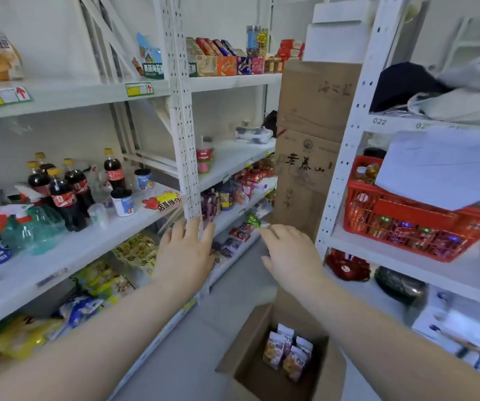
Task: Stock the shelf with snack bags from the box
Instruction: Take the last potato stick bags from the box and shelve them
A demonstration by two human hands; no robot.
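Both hands are held out at mid-frame with nothing grasped. The left hand (185, 256), fingers straight, is seen before the perforated upright (182, 125) of the shelf (59, 261). The right hand (292, 256) is loosely spread beside it. Snack bags (288, 353) are stood inside the open cardboard box (241, 351) at bottom centre.

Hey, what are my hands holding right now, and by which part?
Nothing. The left hand and the right hand are stretched forward with straight fingers and grip nothing. The snack bags sit in the box.
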